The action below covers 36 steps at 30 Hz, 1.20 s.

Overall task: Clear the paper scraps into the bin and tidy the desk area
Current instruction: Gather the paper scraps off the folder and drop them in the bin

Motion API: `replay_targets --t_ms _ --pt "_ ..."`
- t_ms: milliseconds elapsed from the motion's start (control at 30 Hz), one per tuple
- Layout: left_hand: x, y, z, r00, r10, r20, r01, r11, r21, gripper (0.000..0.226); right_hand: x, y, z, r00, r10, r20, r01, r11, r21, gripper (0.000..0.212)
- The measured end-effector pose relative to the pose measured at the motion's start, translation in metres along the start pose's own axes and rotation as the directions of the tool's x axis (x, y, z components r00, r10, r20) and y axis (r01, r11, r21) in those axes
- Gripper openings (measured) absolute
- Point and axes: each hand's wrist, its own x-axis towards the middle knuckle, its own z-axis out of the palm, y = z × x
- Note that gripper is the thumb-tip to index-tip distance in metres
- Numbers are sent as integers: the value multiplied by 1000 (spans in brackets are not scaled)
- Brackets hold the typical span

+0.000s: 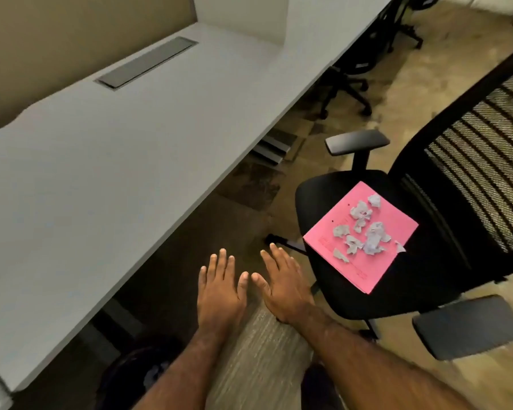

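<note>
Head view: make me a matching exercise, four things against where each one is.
Things:
1. paper scraps
2. pink folder
3. left hand
4. grey cable hatch

Places:
A. set into the desk top
B. flat on the chair seat
C. spread open above the floor, holding nothing
D. scattered on the folder

Pairs: 1-D, 2-B, 3-C, 4-A

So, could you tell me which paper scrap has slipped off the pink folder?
The small scrap by the pink folder's right edge, mostly on the black seat; the others lie on the folder.
</note>
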Motion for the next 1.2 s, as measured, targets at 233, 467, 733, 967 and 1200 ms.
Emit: replay_targets --t_ms 233,467,733,967,1200 --pt "57 110 14 981 191 37 -192 981 35 68 5 98 -65 968 184 -170 -174 982 74 73" --pt "103 196 77 939 309 150 -313 950 4 79 20 217 -91 900 401 -170 -381 914 139 76" --pt "140 242 169 905 347 247 -338 938 -80 85 27 345 -76 818 566 -108 -545 820 173 102" --pt "167 239 229 874 320 366 -369 927 71 99 49 387 -46 869 488 -86 -484 873 66 117" --pt "194 249 258 824 428 372 -479 876 52 87 74 397 -28 939 333 -92 -331 943 36 114"
